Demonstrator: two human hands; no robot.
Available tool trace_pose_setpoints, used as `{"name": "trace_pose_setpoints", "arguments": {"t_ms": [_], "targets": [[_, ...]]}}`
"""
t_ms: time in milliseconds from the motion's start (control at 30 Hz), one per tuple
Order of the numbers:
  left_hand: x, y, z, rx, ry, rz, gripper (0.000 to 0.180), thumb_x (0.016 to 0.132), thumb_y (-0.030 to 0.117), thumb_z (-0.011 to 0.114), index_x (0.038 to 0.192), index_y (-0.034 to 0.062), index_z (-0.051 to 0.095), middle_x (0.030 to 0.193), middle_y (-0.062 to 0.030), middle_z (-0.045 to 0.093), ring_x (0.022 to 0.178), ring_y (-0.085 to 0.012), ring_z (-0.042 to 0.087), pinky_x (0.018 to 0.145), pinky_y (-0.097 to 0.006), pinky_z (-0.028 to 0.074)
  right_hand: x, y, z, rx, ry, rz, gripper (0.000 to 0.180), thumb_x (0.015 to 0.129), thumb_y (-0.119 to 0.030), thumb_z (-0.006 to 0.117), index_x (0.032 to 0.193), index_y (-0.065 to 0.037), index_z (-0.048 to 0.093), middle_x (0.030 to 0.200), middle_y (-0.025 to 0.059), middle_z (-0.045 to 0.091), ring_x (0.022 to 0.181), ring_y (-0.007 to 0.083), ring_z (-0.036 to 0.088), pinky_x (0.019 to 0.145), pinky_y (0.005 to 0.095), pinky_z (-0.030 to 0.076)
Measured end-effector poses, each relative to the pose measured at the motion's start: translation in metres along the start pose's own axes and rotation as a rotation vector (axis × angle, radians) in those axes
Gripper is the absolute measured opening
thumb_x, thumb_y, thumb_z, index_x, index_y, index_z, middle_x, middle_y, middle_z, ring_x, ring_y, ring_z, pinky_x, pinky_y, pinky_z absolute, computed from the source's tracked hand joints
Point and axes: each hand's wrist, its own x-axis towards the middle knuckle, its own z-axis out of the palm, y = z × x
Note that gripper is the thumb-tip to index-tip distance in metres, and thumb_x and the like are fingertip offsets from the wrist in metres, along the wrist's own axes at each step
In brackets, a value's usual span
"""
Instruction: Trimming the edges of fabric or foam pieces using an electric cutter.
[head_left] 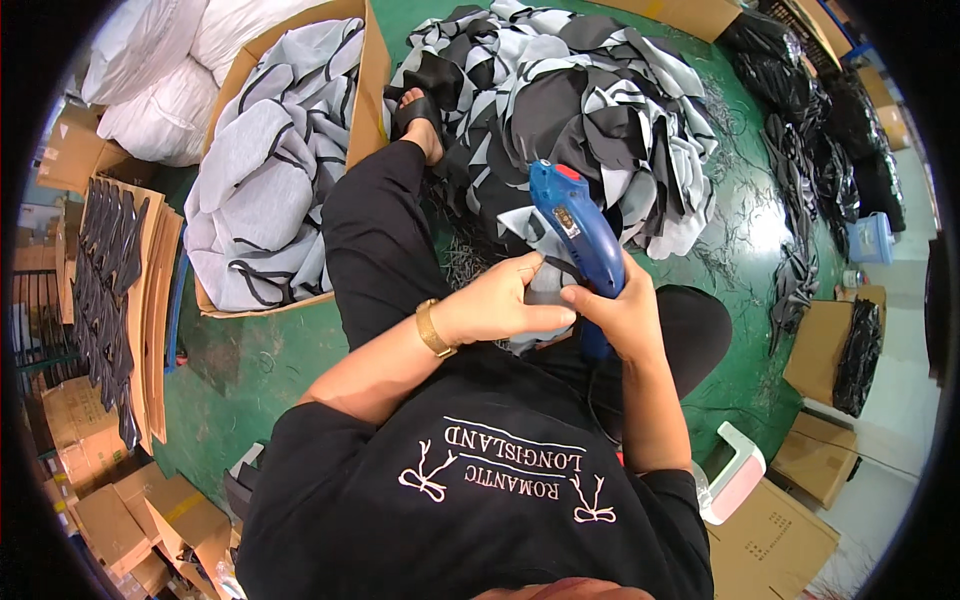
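Nearest, above the black trousers, the grip of the person's left hand pinches a grey fabric piece, seemingly to steady it beside the tool. The right hand wraps a blue handheld power tool, its tip facing away, probably for the fingers' safety. Beyond, an open carton contains dark-trimmed pieces; past its right edge a loose fabric heap covers the green floor, likely for easy reach.
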Motion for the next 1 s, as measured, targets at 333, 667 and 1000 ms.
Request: {"name": "trace_pose_setpoints", "arguments": {"t_ms": [333, 667, 1000], "targets": [[0.030, -0.027, -0.020, -1.010, 0.193, -0.121, 0.039, 0.097, 0.035, 0.044, 0.125, 0.0093, 0.052, 0.121, -0.0077, 0.061, 0.109, -0.0242, 0.059, 0.095, -0.041, 0.045, -0.009, 0.008, -0.006, 0.022, -0.009, -0.019, 0.042, 0.059, -0.003, 0.070, 0.100, 0.001, 0.060, 0.083, 0.0006, 0.057, 0.074, 0.0091, 0.052, 0.069, 0.0235, 0.043], [0.016, -0.007, -0.031, -0.981, 0.093, 0.071, 0.034, 0.099, 0.031, 0.044, 0.119, 0.0044, 0.054, 0.111, -0.0125, 0.064, 0.097, -0.0242, 0.066, 0.085, -0.039, 0.055, 0.001, 0.024, -0.022, -0.073, 0.099, -0.028, 0.034, 0.064, -0.004, 0.068, 0.096, 0.002, 0.059, 0.081, 0.0029, 0.060, 0.072, 0.0106, 0.056, 0.067, 0.0248, 0.046], [0.017, 0.007, -0.029, -0.654, 0.470, 0.205, 0.024, 0.089, 0.006, 0.060, 0.112, 0.0019, 0.056, 0.103, -0.0076, 0.065, 0.091, -0.0182, 0.066, 0.078, -0.032, 0.058, -0.032, 0.018, -0.043, 0.176, -0.105, 0.141, 0.036, 0.065, -0.008, 0.070, 0.097, 0.004, 0.058, 0.077, 0.0071, 0.058, 0.060, 0.0171, 0.058, 0.058, 0.0287, 0.049]]}}
